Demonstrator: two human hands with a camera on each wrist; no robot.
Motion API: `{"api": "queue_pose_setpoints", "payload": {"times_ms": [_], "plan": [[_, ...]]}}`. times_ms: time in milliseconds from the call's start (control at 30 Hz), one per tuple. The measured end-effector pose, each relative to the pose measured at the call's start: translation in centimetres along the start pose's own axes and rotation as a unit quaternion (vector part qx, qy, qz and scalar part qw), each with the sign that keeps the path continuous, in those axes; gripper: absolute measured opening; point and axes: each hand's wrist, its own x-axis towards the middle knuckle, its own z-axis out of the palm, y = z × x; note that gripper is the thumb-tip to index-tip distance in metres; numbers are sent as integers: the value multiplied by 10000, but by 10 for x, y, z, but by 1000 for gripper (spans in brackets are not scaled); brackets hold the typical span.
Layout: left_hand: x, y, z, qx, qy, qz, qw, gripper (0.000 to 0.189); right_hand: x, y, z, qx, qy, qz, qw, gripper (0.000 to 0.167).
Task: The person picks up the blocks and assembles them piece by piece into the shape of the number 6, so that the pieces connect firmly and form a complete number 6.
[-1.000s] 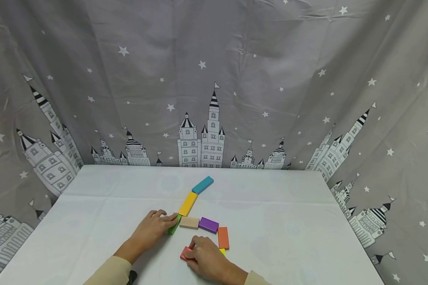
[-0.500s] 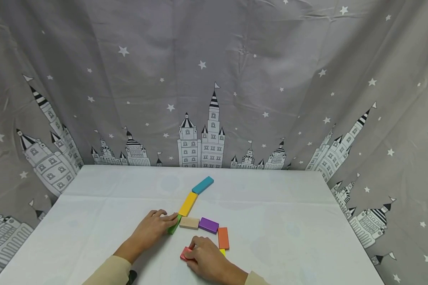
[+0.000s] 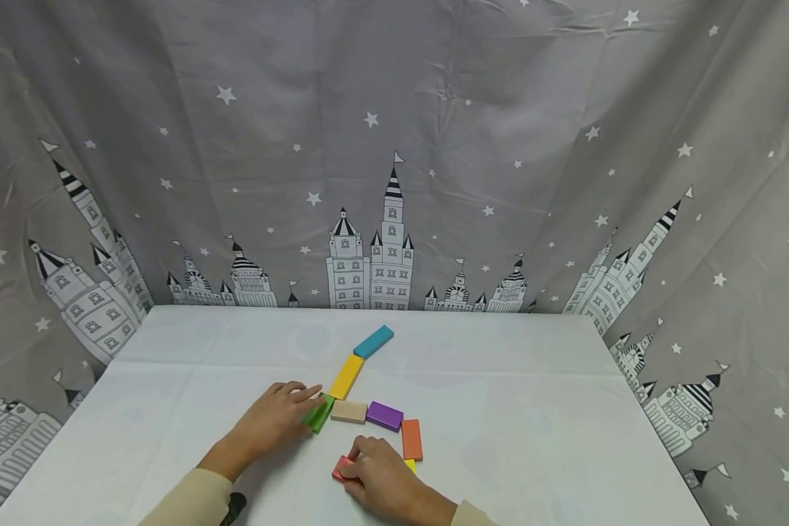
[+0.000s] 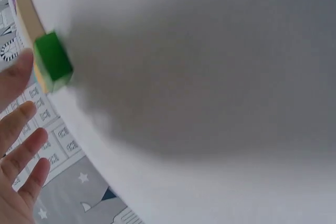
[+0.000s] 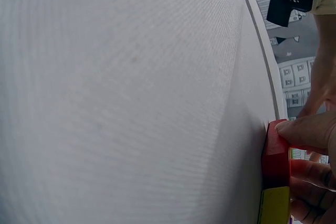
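My right hand (image 3: 386,478) pinches a red wooden block (image 3: 341,468), thumb on one side and fingers on the other. In the right wrist view the red block (image 5: 276,153) meets the end of a yellow block (image 5: 274,205), which my hand mostly covers in the head view. My left hand (image 3: 272,422) hovers by a green block (image 3: 319,414), its fingers spread and holding nothing. The left wrist view has its thumb (image 4: 21,69) close to the green block (image 4: 53,60); contact is hard to judge.
From the green block a tan block (image 3: 349,411), a purple block (image 3: 384,416) and an orange block (image 3: 412,440) curve right. An amber block (image 3: 346,376) and a blue block (image 3: 373,341) lead away toward the back. A grey castle-print curtain (image 3: 460,146) hangs behind the white table (image 3: 532,409).
My left hand has let go of the green block and drawn slightly back to the left, uncovering more of it. The right hand and the red block have stayed put.
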Motion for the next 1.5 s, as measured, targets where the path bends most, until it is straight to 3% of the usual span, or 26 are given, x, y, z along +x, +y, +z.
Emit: {"api": "queue_pose_setpoints", "payload": {"times_ms": [100, 333, 567, 1067, 1233, 1333, 1500], "plan": [[7, -5, -8, -78, -163, 14, 9998, 58, 0, 1, 0, 9, 11, -10, 10000, 18], [34, -11, -21, 119, -720, 412, 9965, 59, 1, 3, -1, 65, -136, 86, 9998, 19], [52, -8, -22, 139, -1233, 417, 9914, 68, 1, 1, 0, 17, -116, -1, 9999, 17], [61, -6, -11, 16, -1368, 265, 9902, 70, 2, 2, -1, -122, -74, -69, 9999, 15], [59, -7, -9, 48, -1297, 319, 9910, 69, 3, 6, -5, 11, -404, -45, 9992, 27], [59, -8, -8, 95, -1224, 370, 9917, 69, 4, 12, -14, 71, -635, -335, 9974, 33], [60, -8, -9, 163, -1120, 433, 9926, 68, 14, 25, -36, -404, -1115, -1485, 9818, 35]]}}
